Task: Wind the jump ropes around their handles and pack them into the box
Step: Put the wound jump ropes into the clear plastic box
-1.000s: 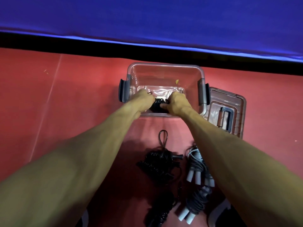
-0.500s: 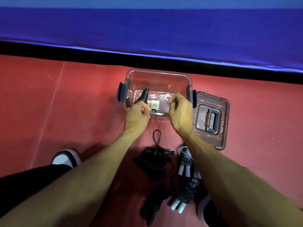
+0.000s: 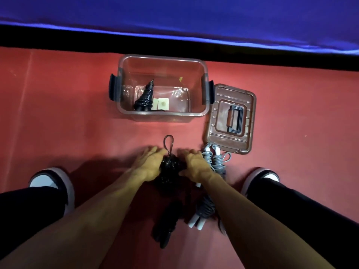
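Hands close in on the next black bundle (image 3: 170, 165), which lies on the red floor (image 3: 68, 123) just in front of the clear box (image 3: 203, 88), between it and the person. The left hand (image 3: 150, 164) cups its left side and the right hand (image 3: 195, 165) its right, fingers curled against the coils; whether the grasp is already firm I cannot tell through the blur.

One wound black rope (image 3: 144, 98) already leans in the box's left part. Another black bundle (image 3: 165, 228) lies further from the box than the one in hand, and two grey ropes (image 3: 215, 162) lie to its right, the nearer one just beside the lid (image 3: 231, 117).

The risks, as I judge them:
- The loose loop (image 3: 168, 142) pointing toward the box may catch on its rim and pull the winding slack.
- The right hand touches the grey rope, so a lift may drag that one along.
- A squeeze from the sides alone may let the coils slip off the handles.
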Tool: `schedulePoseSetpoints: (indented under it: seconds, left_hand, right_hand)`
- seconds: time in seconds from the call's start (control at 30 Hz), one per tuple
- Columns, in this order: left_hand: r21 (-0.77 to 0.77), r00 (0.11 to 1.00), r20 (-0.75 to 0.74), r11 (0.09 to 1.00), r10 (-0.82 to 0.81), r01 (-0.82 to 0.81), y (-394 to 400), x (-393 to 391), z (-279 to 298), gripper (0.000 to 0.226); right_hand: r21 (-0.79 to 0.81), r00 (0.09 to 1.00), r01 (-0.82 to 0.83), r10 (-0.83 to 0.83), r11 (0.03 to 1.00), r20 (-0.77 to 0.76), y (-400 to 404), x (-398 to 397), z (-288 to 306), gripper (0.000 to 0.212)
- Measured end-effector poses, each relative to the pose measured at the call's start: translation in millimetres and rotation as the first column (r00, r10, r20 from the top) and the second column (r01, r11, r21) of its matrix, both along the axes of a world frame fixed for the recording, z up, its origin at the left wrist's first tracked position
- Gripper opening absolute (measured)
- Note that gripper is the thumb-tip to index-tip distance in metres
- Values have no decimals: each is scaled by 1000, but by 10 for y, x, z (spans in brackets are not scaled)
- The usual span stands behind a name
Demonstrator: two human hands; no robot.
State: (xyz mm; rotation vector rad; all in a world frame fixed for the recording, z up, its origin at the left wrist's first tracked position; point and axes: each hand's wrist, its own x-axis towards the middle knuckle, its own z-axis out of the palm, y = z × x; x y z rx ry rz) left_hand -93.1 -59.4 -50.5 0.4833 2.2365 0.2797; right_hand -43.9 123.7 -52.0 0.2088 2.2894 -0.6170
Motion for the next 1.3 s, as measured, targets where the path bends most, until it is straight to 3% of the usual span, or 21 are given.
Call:
schedulePoseSetpoints:
  seconds: [0.1,0.23,0.33,0.43,0.5,0.67,0.77,0.9,0.97,1.1,1.23,1.3]
  left_hand:
    - [2,1000,10,1000,21,-21,62,-20,-83,61]
    - [52,997,-73,999,-7,11,117,-37,-88,47]
    - [169,990,0,976,141,-139,72,-65,21,35]
    - [330,921,-2,870,389,-367,18,-160,262,29]
    - [406,854,-24,786,519,-467,-11,-226,500,27]
    - [478,700,48,599,712,-642,37,-392,1144,25]
    - [564,707,101,546,700,-620,38,-531,1459,16]
    - [652,748,197,485,634,-583,80,-705,1753,39]
    - [674,757,273,443,594,-591,136,-789,1841,38]
    - [636,733,338,430,590,-640,183,-996,1741,53]
    - [570,693,414,425,590,-703,209,-1236,1471,30]
    - [552,665,415,409,621,-727,260,-1341,1306,35]
  right_hand:
    - [-24,999,-32,32,999,-29,-5,-13,-129,93]
    - [-72,991,-127,123,989,-54,-51,1,-196,84]
    - [-55,994,-96,93,994,-62,-33,-21,-54,78]
    - [-201,997,56,-66,978,-42,30,-148,287,61]
    - [-359,973,212,-231,909,-10,58,-259,616,48]
    - [-508,902,372,-432,777,0,-5,-517,1376,23]
    - [-578,822,422,-564,699,-81,-124,-692,1643,21]
    - [-648,734,442,-665,620,-136,-220,-888,1788,15]
    - [-650,711,446,-684,616,-161,-245,-993,1783,18]
    - [-576,768,374,-591,727,-247,-204,-1221,1666,26]
    - [-538,818,372,-541,757,-196,-116,-1421,1388,24]
    - [-529,816,393,-551,752,-178,-110,-1490,1215,23]
